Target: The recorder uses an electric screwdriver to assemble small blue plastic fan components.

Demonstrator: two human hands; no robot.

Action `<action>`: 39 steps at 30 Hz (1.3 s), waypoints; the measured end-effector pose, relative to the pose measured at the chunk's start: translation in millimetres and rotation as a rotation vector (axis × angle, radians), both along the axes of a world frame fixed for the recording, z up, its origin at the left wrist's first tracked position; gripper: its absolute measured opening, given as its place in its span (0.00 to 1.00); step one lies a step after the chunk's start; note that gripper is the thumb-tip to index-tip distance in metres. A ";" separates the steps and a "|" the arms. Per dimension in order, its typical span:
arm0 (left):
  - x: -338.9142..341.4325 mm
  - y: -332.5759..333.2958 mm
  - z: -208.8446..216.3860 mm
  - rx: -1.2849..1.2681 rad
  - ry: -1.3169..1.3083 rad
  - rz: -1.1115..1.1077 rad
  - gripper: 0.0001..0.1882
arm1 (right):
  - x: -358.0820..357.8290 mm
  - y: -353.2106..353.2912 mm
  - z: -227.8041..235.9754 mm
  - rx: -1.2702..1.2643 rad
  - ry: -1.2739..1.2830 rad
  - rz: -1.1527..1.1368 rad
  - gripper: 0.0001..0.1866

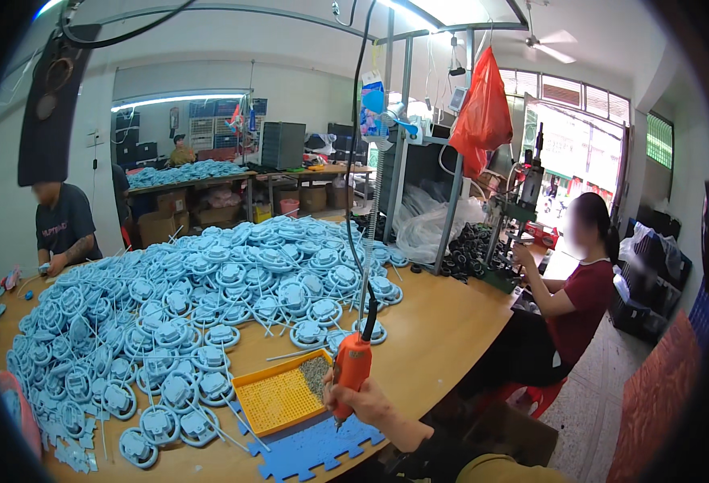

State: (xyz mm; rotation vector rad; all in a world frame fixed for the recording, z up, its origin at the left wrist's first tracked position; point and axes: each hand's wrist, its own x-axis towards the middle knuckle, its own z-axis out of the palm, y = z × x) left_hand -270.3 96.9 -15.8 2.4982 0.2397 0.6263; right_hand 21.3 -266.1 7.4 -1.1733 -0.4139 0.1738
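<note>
My right hand [374,405] is wrapped around an orange electric screwdriver [353,361], held upright with its tip pointing down. A black cable and a coiled spring [373,217] run up from it. Just under the tip lies a blue foam mat [322,452] with a toothed edge. Left of the hand sits a yellow perforated tray [278,400], with small grey screws [316,373] heaped at its right end. A large pile of light-blue round plastic parts [209,274], some with thin stems, spreads behind and left of the tray. My left hand is out of view.
Across the wooden table [435,322], a person [68,225] works at the far left. On the right, another person [584,282] sits at a bench press [523,193] beside black ring-shaped parts [475,249]. A red bag [483,113] hangs from the metal frame [453,193].
</note>
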 end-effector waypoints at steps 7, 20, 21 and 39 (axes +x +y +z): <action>120.1 -91.1 162.3 -0.857 0.053 -1.386 0.49 | -11.7 -16.4 0.0 -0.036 -0.027 -0.177 0.14; 127.9 -172.5 231.0 -0.219 -0.362 -2.368 0.44 | -21.5 -28.8 -10.9 -0.083 -0.025 -0.268 0.17; 130.7 -181.9 233.6 -0.152 -0.415 -2.406 0.44 | -20.3 -33.2 -9.2 -0.094 -0.025 -0.287 0.16; 176.9 -221.6 218.1 -0.412 -0.707 -1.834 0.25 | 2.5 -89.4 -24.6 -0.178 -0.005 -0.244 0.19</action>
